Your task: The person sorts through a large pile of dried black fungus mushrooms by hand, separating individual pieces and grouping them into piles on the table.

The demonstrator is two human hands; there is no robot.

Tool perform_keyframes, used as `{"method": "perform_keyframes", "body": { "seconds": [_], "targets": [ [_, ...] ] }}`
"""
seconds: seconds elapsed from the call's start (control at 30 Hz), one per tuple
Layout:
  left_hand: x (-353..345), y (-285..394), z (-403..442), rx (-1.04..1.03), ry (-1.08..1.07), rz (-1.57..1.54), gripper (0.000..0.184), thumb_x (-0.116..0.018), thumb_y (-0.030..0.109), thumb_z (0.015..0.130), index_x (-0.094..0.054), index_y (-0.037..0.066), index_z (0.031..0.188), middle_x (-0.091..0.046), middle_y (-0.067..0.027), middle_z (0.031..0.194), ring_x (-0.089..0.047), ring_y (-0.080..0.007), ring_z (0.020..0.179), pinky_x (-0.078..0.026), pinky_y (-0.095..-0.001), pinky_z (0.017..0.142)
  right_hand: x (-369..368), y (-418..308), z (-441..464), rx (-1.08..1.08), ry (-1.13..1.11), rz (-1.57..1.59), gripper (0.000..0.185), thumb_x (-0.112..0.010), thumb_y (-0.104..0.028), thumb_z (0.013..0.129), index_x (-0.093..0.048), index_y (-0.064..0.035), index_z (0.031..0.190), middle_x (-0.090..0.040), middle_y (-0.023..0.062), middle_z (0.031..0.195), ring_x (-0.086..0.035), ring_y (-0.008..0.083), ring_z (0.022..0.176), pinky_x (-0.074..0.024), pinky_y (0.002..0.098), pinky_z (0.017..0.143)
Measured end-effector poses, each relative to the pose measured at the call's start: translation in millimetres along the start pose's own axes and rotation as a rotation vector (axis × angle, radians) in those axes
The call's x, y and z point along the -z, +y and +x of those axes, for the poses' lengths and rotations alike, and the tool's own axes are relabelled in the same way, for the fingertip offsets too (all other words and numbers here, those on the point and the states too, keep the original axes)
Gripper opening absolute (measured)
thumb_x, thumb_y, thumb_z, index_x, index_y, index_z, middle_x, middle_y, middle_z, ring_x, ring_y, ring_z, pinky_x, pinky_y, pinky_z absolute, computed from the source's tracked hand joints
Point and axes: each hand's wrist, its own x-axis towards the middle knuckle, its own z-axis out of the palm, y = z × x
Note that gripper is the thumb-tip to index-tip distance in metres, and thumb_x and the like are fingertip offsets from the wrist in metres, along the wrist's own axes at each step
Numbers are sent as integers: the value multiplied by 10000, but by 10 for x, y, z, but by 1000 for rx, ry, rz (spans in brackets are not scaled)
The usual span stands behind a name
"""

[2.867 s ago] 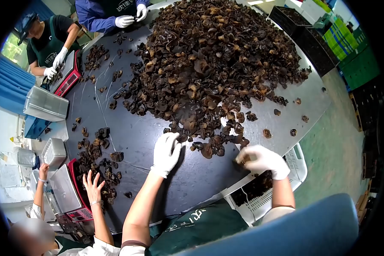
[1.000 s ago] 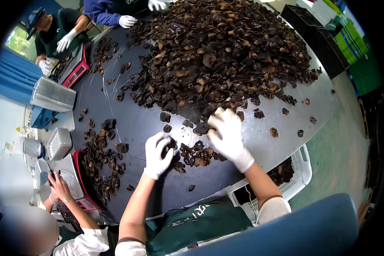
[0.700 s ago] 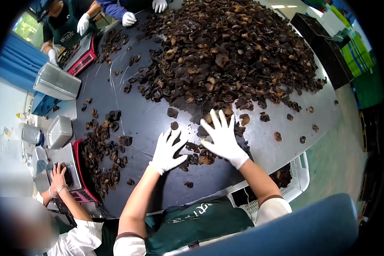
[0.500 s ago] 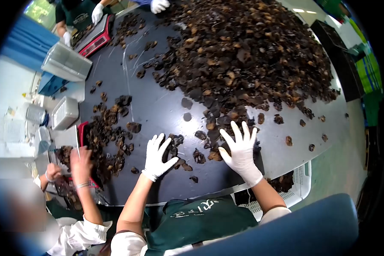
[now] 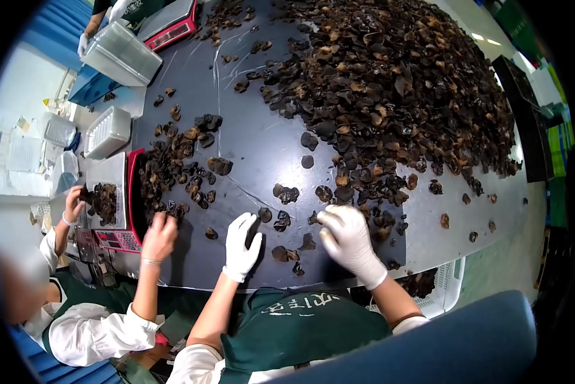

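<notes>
My left hand (image 5: 242, 247), in a white glove, rests low over the dark table with its fingers stretched out and the thumb apart. Nothing is in it. Close to its fingertips lie loose pieces of wood ear mushroom (image 5: 282, 221), dark brown and wrinkled. My right hand (image 5: 350, 242), gloved too, has its fingers curled in a pinch. A small piece of wood ear mushroom (image 5: 313, 218) shows at its fingertips. Beyond that hand, scattered pieces lead up to a large heap of wood ear mushrooms (image 5: 396, 83).
To the left, a co-worker's bare hand (image 5: 160, 237) reaches over a smaller pile of mushrooms (image 5: 172, 157). Beside it stands a red scale (image 5: 134, 192) loaded with pieces. Clear plastic bins (image 5: 122, 54) and a white basket (image 5: 109, 132) line the left side. A white crate (image 5: 450, 291) sits below the table edge.
My right hand has gone from spread fingers to a curled pinch. My left hand's fingers have drawn closer together. The view has shifted, and the co-worker's hand is at the smaller pile.
</notes>
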Motion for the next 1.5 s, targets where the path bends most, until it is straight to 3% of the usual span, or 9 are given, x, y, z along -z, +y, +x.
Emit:
{"method": "perform_keyframes", "body": {
  "seconds": [0.07,0.27,0.57,0.73,0.93,1.1,1.2,1.33,1.5],
  "targets": [
    [-27,58,200,-25,44,-22,430,-724,67,818,-632,37,1238,-612,-192,1245,-580,-361,1166,-472,-418,1004,20,116,137,-74,20,61,329,-698,-98,793,-646,-62,1116,-653,108,997,-625,307,926,-503,411,826],
    [-295,194,734,-246,-233,252,911,-781,582,709,-493,150,1458,-388,-213,1518,-401,-436,1341,-321,-533,1127,-402,61,78,13,-219,-48,228,-679,-103,817,-656,-70,1041,-607,93,974,-642,271,865,-544,373,726],
    [-218,4,473,-290,-136,264,245,-751,196,813,-681,136,1040,-628,-74,986,-631,-271,885,-539,-353,745,-126,-282,-62,-86,-564,24,295,-643,-82,852,-624,-115,1145,-587,126,1059,-665,283,877,-568,403,744],
    [-8,144,292,-42,-116,-184,232,-748,132,838,-660,65,1042,-626,-128,964,-647,-305,868,-533,-359,764,-264,-115,-95,-280,-433,334,211,-663,-2,839,-651,-53,1042,-609,109,1049,-643,337,950,-547,380,848],
    [6,392,-132,-189,-382,52,244,-719,258,853,-655,131,1051,-622,-68,1144,-665,-267,924,-568,-352,708,-244,-198,50,-472,-446,791,451,-596,96,837,-594,-26,1271,-656,103,1215,-623,183,1170,-463,305,1023],
    [-81,263,-278,-95,-280,-111,188,-729,129,826,-641,85,987,-664,-56,879,-669,-207,794,-544,-302,670,-431,-114,6,-436,-396,925,527,-584,89,816,-551,-25,1329,-669,109,1216,-621,180,1178,-455,304,1034],
    [122,233,-220,410,-137,-401,188,-761,70,825,-637,46,963,-653,-56,854,-616,-108,721,-513,-261,684,-330,-87,65,-402,-384,653,614,-632,74,803,-499,-35,1392,-622,149,1278,-604,228,1209,-476,310,1010],
    [693,-223,95,346,306,-163,217,-729,19,809,-612,34,991,-628,-74,960,-619,-155,866,-513,-297,778,-225,-49,106,-213,-124,210,647,-673,60,793,-496,-45,1407,-567,204,1346,-564,352,1246,-470,377,1035],
    [1205,-670,282,186,284,599,558,-762,235,792,-602,138,1318,-483,-196,1401,-438,-392,1294,-361,-489,1087,-85,-111,159,-82,-242,30,574,-722,16,739,-598,-81,1291,-612,157,1313,-552,377,1228,-433,445,1062]
  ]
}}
